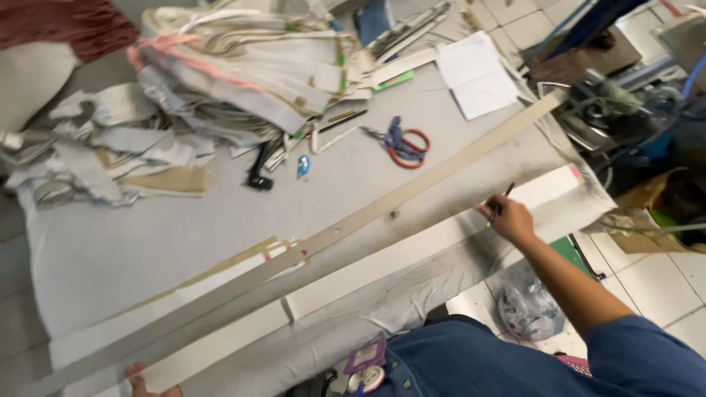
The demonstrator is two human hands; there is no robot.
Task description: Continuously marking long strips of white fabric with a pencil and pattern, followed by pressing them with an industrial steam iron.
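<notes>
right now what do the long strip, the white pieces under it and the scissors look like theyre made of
Long strip: probably stiff card or thin board, matt tan; it lies straight and flat with small punched holes.
White pieces: likely fabric or stiff interlining, matt, with clean straight cut edges.
Scissors: metal blades by their grey colour, handles apparently plastic, one orange and one blue.

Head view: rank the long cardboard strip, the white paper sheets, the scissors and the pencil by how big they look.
1. Long cardboard strip, spanning the table.
2. White paper sheets.
3. Scissors.
4. Pencil, in the right hand; partly hidden, so its place below the scissors is unsure.
</notes>
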